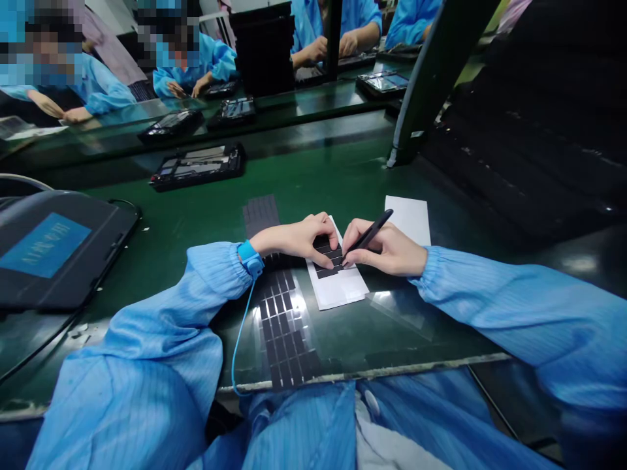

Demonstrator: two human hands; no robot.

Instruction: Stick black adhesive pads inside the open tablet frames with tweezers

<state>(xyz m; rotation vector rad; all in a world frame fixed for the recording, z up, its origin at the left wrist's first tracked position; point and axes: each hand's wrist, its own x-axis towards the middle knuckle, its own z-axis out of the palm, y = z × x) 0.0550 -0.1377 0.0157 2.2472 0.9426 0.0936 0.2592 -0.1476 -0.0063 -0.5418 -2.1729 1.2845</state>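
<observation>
My right hand (385, 249) is closed round a slim black pen-like tool (373, 231), its lower end down at the edge of some black strips. Those black strips (329, 260) lie side by side on a white backing sheet (339, 292) in front of me. My left hand (308, 240) rests over the strips with thumb and fingers apart, touching them from the left. A blue wrist strap (251, 259) with a cord circles my left wrist. Under that forearm runs a clear sheet of black rectangular pieces (284, 329), partly hidden by the arm.
A white paper (410, 217) lies behind my right hand. Black trays (198, 166) with device parts stand farther back. A dark case with a blue label (46, 245) sits left. A slanted post (421, 85) rises at right. Co-workers in blue sleeves (215, 55) sit opposite.
</observation>
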